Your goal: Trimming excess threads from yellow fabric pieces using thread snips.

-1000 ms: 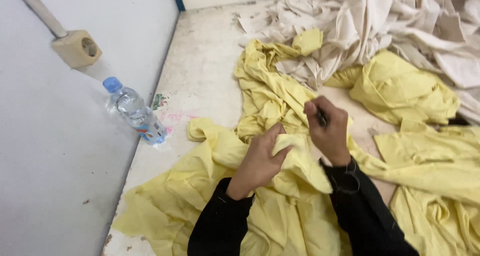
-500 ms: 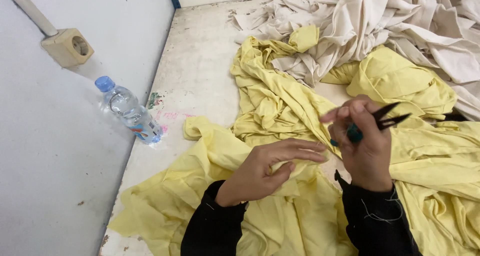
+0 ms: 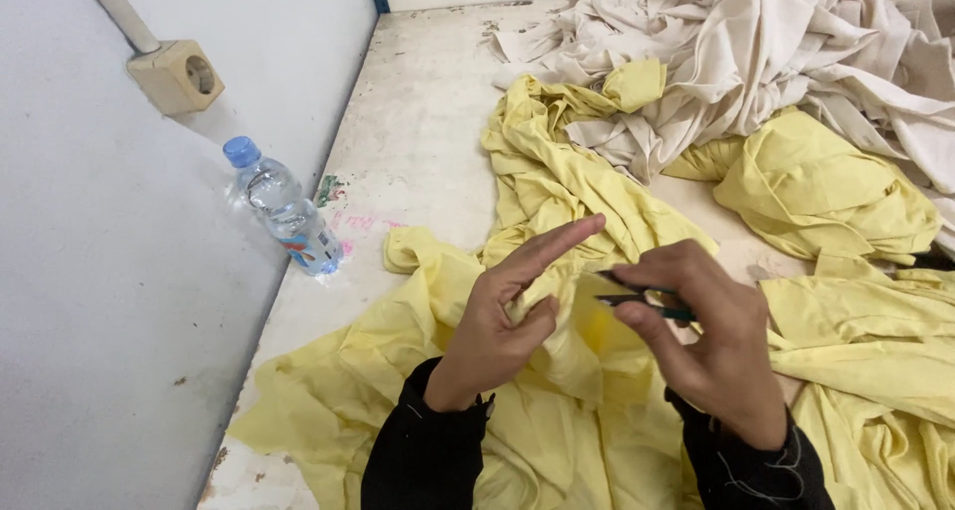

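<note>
My right hand (image 3: pixel 706 341) grips small dark thread snips (image 3: pixel 637 296), blades pointing left toward my left hand. My left hand (image 3: pixel 507 311) is raised just above the yellow fabric (image 3: pixel 557 202), index finger stretched out and the other fingers curled; whether it pinches a thread I cannot tell. Both hands hover over a fold of yellow fabric that lies across the white table (image 3: pixel 418 142). Black sleeves cover both wrists.
A plastic water bottle (image 3: pixel 284 209) with a blue cap stands by the wall at the table's left edge. A heap of cream cloth (image 3: pixel 786 42) fills the far right. A wall socket (image 3: pixel 177 75) sits on the grey wall.
My left hand has lifted off the fabric and stretched out its index finger. My right hand has swung the snips round from pointing right to pointing left, closer to the left hand.
</note>
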